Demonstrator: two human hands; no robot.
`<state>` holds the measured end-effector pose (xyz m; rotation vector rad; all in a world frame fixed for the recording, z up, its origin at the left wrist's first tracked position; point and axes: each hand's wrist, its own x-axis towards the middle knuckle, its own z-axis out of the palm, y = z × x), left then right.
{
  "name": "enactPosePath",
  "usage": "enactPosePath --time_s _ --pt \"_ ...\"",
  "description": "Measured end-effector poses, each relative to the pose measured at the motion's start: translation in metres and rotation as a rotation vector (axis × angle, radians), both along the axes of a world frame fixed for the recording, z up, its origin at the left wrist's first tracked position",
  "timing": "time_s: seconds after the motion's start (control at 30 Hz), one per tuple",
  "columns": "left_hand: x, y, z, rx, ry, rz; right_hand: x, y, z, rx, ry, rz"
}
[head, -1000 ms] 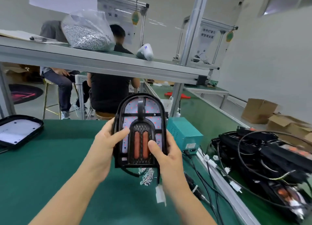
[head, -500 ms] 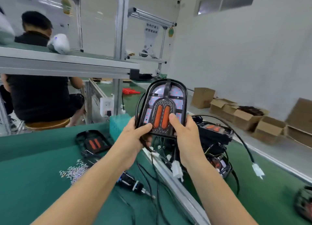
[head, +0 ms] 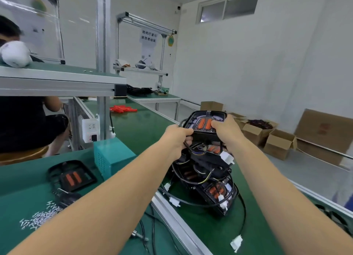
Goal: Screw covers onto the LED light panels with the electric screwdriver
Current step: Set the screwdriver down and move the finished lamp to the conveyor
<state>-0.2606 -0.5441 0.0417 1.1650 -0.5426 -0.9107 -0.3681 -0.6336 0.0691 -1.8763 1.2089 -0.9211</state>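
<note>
With both arms stretched over the aluminium rail (head: pixel 177 222), the left hand (head: pixel 176 140) and right hand (head: pixel 226 129) each grip a side of a covered LED light panel (head: pixel 205 123), holding it just above the stack of panels (head: pixel 206 178) on the far belt. Looks like the set-down step for a finished unit, though contact with the stack is hard to judge. Next calls for releasing it flat, then reaching toward the loose cover (head: pixel 71 176) and screws (head: pixel 41 215).

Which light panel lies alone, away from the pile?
The panel flat on the left mat, beside the teal box; the others are stacked at right, under both hands.
</note>
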Motion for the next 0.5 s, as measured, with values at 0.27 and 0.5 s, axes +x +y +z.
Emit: enactPosePath --time_s 0.27,0.5 --pt "0.0 -0.017 -0.015 0.061 -0.108 0.018 -0.006 -0.018 0.002 -0.155 0.704 -0.003" --pt "-0.001 -0.011 -0.021 0.119 -0.608 -0.048 -0.014 -0.03 0.006 -0.115 0.565 0.158"
